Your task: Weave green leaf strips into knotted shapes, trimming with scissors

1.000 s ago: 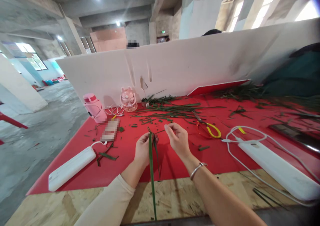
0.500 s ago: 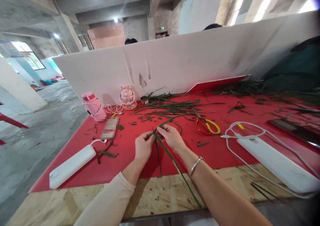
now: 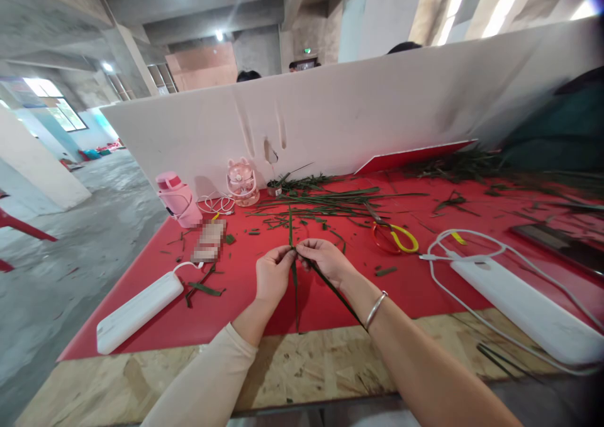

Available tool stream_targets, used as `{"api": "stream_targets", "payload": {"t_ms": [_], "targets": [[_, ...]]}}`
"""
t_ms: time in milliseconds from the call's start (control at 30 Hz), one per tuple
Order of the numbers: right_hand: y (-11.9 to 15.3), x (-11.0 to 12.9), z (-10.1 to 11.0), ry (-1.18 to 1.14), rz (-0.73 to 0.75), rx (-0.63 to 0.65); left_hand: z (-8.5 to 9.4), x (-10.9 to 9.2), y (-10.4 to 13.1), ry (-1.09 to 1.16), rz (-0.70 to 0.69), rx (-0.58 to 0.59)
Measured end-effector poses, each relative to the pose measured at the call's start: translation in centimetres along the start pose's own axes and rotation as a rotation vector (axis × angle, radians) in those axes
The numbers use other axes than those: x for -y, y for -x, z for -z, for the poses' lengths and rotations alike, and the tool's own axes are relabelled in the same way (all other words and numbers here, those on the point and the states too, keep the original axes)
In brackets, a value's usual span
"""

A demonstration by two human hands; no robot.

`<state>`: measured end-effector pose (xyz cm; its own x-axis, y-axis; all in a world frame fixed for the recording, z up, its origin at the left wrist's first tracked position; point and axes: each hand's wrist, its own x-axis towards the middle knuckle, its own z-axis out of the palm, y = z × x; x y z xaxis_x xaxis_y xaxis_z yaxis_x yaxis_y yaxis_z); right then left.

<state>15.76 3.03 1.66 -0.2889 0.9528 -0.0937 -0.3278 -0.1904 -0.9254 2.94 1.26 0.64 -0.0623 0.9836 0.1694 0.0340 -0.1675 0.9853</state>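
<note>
My left hand (image 3: 274, 275) and my right hand (image 3: 324, 262) meet over the red table cover, thumbs and fingertips pinched together on narrow green leaf strips (image 3: 296, 295). The strips cross between my fingertips. One end points up and away, one hangs down towards the near edge, and another runs under my right palm to the wrist with the silver bangle (image 3: 376, 310). My fingertips hide the crossing itself. Beyond my hands lies a pile of cut leaf strips (image 3: 325, 202). Scissors with yellow and red handles (image 3: 396, 238) rest to the right.
White power banks (image 3: 139, 314) (image 3: 523, 310) with cables lie on both sides. A pink bottle (image 3: 179, 200), a clear pink bear-eared bottle (image 3: 242, 185) and a blurred-out phone (image 3: 210, 241) stand or lie left. A white board (image 3: 330, 119) rises behind; a dark phone (image 3: 561, 248) is at right.
The long strip has swung from above my right hand to beneath it. Another strip end now points straight away from me. Both hands remain pinched in nearly the same place.
</note>
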Motion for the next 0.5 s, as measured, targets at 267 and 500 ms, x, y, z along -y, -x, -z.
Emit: {"api": "stream_targets", "payload": {"t_ms": [267, 500], "targets": [[0.3, -0.2, -0.5, -0.047, -0.035, 0.000, 0.2, 0.4, -0.3, 0.019, 0.036, -0.129], [0.2, -0.8, -1.2, 0.120, 0.046, -0.065, -0.2, 0.5, -0.5, 0.254, 0.169, -0.198]]}}
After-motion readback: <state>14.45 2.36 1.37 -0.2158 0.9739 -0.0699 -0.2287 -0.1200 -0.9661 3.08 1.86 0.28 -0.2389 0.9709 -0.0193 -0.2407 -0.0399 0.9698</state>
